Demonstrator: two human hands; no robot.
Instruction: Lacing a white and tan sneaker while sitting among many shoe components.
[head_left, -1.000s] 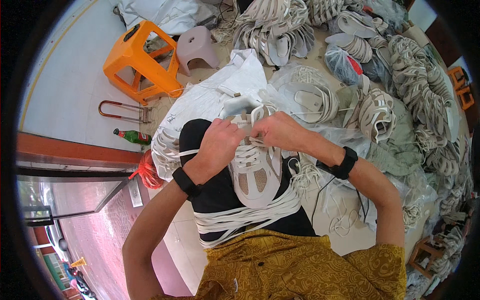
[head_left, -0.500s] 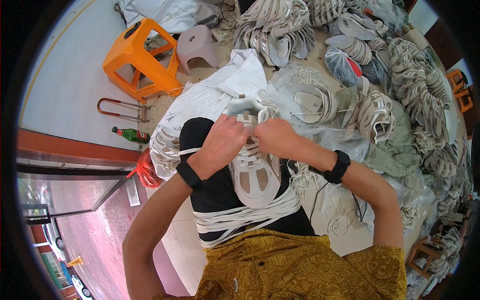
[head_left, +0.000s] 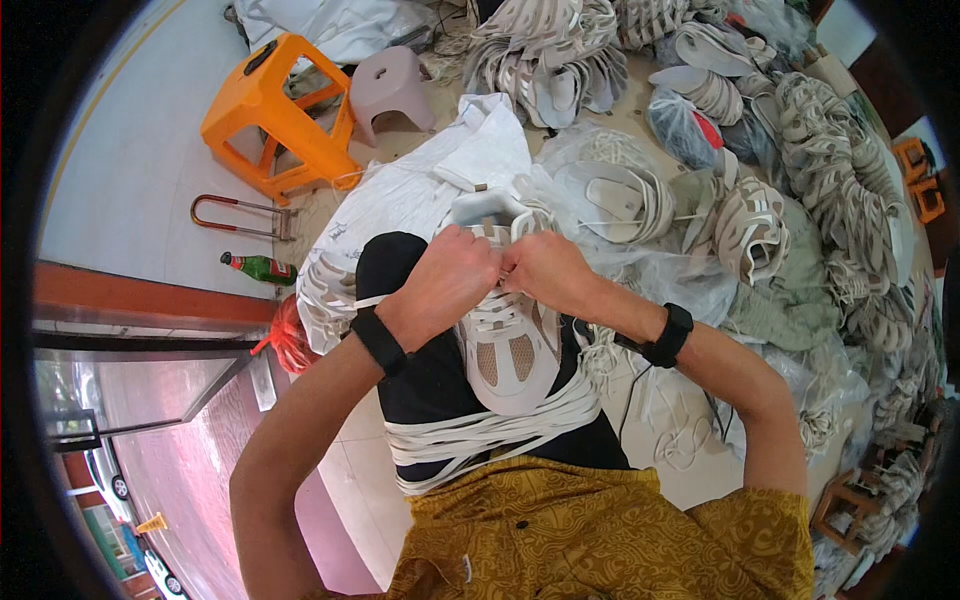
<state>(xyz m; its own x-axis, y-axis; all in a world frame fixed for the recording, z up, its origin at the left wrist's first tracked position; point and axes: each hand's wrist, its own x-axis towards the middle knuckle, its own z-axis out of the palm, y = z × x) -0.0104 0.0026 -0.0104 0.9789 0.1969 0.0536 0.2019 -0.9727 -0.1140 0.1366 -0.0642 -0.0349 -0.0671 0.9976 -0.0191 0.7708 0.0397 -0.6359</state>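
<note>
Resting on the person's lap, the white shoe upper (head_left: 505, 350) lies toe toward the body in the head view. The left hand (head_left: 450, 285) and right hand (head_left: 548, 272) meet at its far end, both closed, pinching its white laces (head_left: 497, 322). An orange stool (head_left: 275, 115) stands well apart on the floor.

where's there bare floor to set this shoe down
Bare floor lies at the left, between the orange stool, the metal handle and the green bottle. The right is crowded with piled shoe uppers; both hands grip the shoe.
</note>
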